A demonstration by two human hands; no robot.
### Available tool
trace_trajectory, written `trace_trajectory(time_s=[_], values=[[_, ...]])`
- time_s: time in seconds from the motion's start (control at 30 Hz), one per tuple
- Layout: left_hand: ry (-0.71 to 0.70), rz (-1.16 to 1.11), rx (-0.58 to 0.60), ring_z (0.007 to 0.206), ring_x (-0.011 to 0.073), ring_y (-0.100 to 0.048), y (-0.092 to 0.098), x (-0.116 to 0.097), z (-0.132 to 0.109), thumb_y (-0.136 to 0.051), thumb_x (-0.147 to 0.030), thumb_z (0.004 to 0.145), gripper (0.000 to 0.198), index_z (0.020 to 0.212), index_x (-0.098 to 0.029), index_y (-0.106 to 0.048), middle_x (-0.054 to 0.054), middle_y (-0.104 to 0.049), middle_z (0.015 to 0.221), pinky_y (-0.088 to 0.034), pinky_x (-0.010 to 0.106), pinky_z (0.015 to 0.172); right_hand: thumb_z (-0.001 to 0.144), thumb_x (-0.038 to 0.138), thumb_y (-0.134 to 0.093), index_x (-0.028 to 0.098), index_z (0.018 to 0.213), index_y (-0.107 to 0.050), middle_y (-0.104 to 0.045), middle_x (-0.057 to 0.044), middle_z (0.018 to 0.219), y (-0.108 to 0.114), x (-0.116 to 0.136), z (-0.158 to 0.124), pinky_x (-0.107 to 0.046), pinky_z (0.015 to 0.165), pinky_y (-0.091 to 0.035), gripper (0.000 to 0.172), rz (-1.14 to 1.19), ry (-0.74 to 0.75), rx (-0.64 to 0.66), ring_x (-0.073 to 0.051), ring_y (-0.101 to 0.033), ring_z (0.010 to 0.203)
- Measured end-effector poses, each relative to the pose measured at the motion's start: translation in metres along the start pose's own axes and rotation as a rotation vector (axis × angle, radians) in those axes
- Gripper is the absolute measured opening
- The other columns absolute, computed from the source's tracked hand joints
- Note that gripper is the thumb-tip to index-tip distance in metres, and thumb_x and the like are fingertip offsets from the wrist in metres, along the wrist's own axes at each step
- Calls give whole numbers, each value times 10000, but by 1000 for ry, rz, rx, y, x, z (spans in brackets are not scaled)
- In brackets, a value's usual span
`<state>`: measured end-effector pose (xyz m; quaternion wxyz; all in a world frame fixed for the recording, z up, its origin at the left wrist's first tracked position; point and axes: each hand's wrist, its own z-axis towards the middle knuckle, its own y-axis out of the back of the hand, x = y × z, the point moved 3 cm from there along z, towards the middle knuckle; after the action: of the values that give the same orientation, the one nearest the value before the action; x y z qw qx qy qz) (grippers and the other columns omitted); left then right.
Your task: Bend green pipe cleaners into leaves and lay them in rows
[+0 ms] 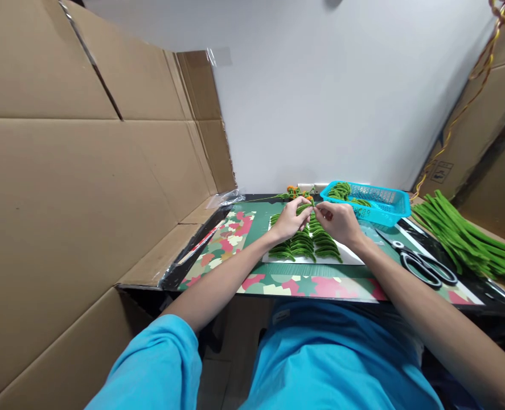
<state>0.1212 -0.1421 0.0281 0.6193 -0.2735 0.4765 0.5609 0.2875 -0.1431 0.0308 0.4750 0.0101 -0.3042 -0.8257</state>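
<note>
Green fuzzy piece: small, held up between the fingertips of both hands, above the far part of the white sheet; its lower end is hidden by the fingers.
Left hand: thumb and forefinger brought together at the piece, the other fingers curled.
Right hand: fingertips pinched on the same piece from the opposite side, the hand nearly touching the left.
Curved green strips: laid in columns beneath the hands, each nested closely against the next.
White sheet: under the strips, its near right corner bare.
Orange flowers: just beyond the left hand, with thin green stems.
Blue basket: beyond and to the right of the right hand; green strips heaped toward its left end.
Scissors: lying right of the sheet, black handles toward the person, blades pointing away and leftward.
Green stem bundle: long, loosely fanned, at the far right.
Patterned board: beneath the work, green with a camouflage-like border.
Cardboard panels: standing along the left side.
</note>
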Motion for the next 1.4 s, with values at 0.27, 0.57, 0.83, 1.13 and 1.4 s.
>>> trace_trajectory(time_s=[0.27, 0.57, 0.83, 1.13, 1.4], values=[[144, -254, 33, 412, 35, -325, -1, -10, 3, -776, -497, 875, 411, 936, -182, -518, -94, -444, 633, -222, 177, 408, 1032, 367, -575, 196, 1248, -699, -780, -47, 861, 6, -4, 3, -295, 573, -447, 302, 121, -80, -81, -165, -640, 521], [253, -362, 73, 457, 32, -247, -1, -9, 0, -797, -367, 836, 355, 877, -185, -494, -103, -325, 616, -139, 171, 454, 1042, 390, -596, 218, 961, -780, -775, -80, 910, 4, -8, 3, -304, 551, -492, 265, 261, 5, 12, -179, -664, 587], [375, -409, 180, 470, 17, -230, 6, -4, 0, -851, -282, 759, 380, 781, -173, -488, -96, -303, 629, -138, 173, 470, 1080, 326, -511, 206, 1049, -774, -745, -86, 893, 1, -6, 0, -307, 650, -449, 290, 100, 134, 153, -209, -650, 709], [445, -440, 250, 485, 10, -242, 6, -18, -5, -880, -246, 753, 417, 732, -166, -471, -92, -278, 643, -153, 165, 464, 1097, 402, -440, 206, 714, -684, -571, -42, 680, 10, 5, 2, -305, 608, -375, 494, 113, 155, 162, -175, -498, 602], [466, -446, 347, 513, 23, -271, 9, -22, -5, -867, -242, 792, 353, 754, -144, -530, -75, -309, 668, -198, 177, 468, 1083, 365, -458, 201, 795, -709, -599, -51, 741, 15, 11, 2, -301, 632, -401, 416, 170, 196, 171, -178, -537, 654]])
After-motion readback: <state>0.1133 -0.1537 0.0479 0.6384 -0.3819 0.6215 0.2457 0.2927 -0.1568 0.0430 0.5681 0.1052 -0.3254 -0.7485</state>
